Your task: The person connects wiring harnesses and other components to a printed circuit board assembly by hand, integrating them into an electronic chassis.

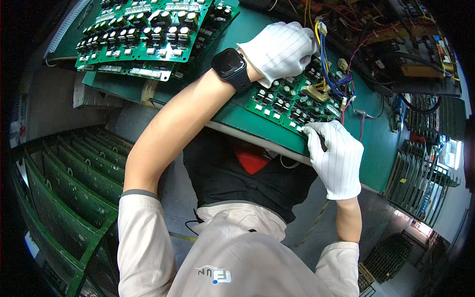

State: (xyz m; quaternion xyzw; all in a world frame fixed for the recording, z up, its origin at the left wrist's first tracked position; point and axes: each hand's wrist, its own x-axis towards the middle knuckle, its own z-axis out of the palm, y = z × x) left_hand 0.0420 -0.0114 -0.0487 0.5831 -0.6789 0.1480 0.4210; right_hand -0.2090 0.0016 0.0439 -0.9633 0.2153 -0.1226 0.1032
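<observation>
A green circuit board (269, 106) crowded with black capacitors and white connectors lies on the green bench top. My left hand (279, 52), in a white striped glove, reaches over its far side with curled fingers. Whatever they hold is hidden beneath the hand. Also gloved in white, my right hand (336, 156) pinches the board's near right edge between thumb and fingers, beside a white connector. A bundle of blue and yellow wires (325, 64) runs down onto the board just right of my left hand. A tan piece (316, 93) sits among the components.
Stacked circuit boards (141, 34) occupy the bench's far left. Cables and dark equipment (396, 49) crowd the far right. A green slotted rack (74, 183) stands at the lower left, and upright boards fill another rack (420, 178) on the right. The bench's front edge (247, 134) passes before me.
</observation>
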